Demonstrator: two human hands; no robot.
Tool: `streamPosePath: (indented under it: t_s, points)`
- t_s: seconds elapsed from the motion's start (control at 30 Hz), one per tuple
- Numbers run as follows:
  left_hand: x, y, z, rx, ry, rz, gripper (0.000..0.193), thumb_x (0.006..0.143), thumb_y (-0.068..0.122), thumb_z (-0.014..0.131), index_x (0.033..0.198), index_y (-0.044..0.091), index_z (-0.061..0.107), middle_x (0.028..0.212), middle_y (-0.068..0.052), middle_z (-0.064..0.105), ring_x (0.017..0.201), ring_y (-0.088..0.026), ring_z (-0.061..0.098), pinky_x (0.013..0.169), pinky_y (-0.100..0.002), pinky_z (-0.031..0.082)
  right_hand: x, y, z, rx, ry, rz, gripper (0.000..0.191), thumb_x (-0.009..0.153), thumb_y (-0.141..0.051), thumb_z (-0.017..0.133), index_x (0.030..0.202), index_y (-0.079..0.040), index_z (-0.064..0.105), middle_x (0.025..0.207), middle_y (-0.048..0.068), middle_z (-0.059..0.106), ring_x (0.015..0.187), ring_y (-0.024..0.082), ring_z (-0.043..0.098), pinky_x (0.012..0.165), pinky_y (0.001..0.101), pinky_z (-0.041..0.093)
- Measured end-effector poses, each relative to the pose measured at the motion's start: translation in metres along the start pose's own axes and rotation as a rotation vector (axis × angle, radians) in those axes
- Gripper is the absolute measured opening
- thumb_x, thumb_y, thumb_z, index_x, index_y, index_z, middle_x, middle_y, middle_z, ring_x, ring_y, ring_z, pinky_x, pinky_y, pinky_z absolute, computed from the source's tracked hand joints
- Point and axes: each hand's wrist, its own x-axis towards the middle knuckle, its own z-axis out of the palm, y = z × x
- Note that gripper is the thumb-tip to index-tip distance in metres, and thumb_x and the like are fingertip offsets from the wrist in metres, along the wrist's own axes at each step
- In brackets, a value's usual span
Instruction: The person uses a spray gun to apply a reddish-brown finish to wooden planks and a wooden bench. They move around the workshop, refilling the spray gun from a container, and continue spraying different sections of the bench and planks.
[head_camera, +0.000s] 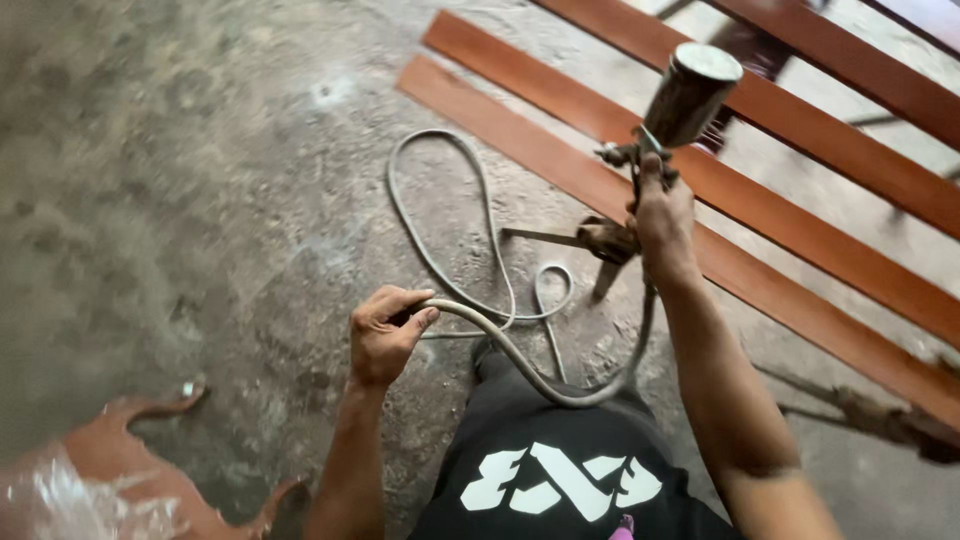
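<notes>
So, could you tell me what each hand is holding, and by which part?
The right hand grips the spray gun by its handle, below the metal cup. The left hand holds the grey air hose partway along its length.

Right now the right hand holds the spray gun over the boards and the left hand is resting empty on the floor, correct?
Not quite. In the head view the left hand grips the hose; the right hand does hold the spray gun over the boards.

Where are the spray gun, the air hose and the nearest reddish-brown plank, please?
spray gun (690, 95), head view, on its metal cup.
air hose (520, 355), head view, on the stretch between the hands.
reddish-brown plank (520, 130), head view, on its bare upper face.
</notes>
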Motion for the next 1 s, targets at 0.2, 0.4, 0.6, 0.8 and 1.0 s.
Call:
streamPosePath:
  t_s: [0.2, 0.4, 0.6, 0.8, 1.0]
  points:
    - [-0.026, -0.008, -0.051, 0.034, 0.099, -0.121, 0.023, 0.08, 0.005, 0.084, 0.103, 0.004, 0.079, 0.085, -0.003, 0.07, 0.072, -0.01, 0.062, 0.061, -0.026, 0.05, 0.007, -0.058, 0.13, 0.102, -0.201, -0.029, 0.044, 0.105, -0.054, 0.049, 0.103, -0.01, 0.053, 0.064, -0.003, 0.047, 0.045, 0.008, 0.042, 0.038, 0.0278, 0.033]
    - [-0.044, -0.024, -0.069, 0.118, 0.127, -0.173, 0.026, 0.076, 0.006, 0.086, 0.101, 0.006, 0.081, 0.082, -0.003, 0.073, 0.071, -0.011, 0.065, 0.062, -0.026, 0.051, 0.013, -0.101, 0.223, 0.191, -0.279, -0.074, 0.051, 0.104, -0.058, 0.045, 0.106, -0.012, 0.068, 0.064, -0.003, 0.047, 0.043, 0.007, 0.04, 0.037, 0.0281, 0.031]
    - [-0.043, -0.038, -0.056, 0.115, 0.063, -0.152, 0.024, 0.075, 0.009, 0.087, 0.098, 0.008, 0.081, 0.082, -0.003, 0.073, 0.071, -0.01, 0.065, 0.06, -0.026, 0.051, 0.013, -0.086, 0.221, 0.203, -0.269, -0.003, 0.054, 0.104, -0.06, 0.049, 0.098, -0.006, 0.054, 0.069, 0.002, 0.055, 0.045, 0.009, 0.049, 0.037, 0.0292, 0.039]
    - [-0.028, -0.043, -0.02, 0.04, -0.125, -0.141, 0.023, 0.077, 0.009, 0.086, 0.099, 0.005, 0.082, 0.078, -0.004, 0.071, 0.067, -0.013, 0.062, 0.059, -0.027, 0.048, -0.009, -0.022, 0.117, 0.203, -0.082, 0.117, 0.047, 0.102, -0.059, 0.05, 0.102, -0.012, 0.053, 0.068, -0.001, 0.051, 0.044, 0.007, 0.044, 0.037, 0.0259, 0.034]
    - [-0.01, -0.037, 0.047, -0.022, -0.334, -0.095, 0.022, 0.077, 0.009, 0.085, 0.098, 0.005, 0.081, 0.078, -0.004, 0.07, 0.067, -0.011, 0.061, 0.059, -0.027, 0.049, -0.057, 0.034, -0.023, 0.059, 0.074, 0.106, 0.051, 0.103, -0.06, 0.048, 0.098, -0.009, 0.055, 0.069, 0.002, 0.055, 0.047, 0.008, 0.049, 0.037, 0.0264, 0.036]
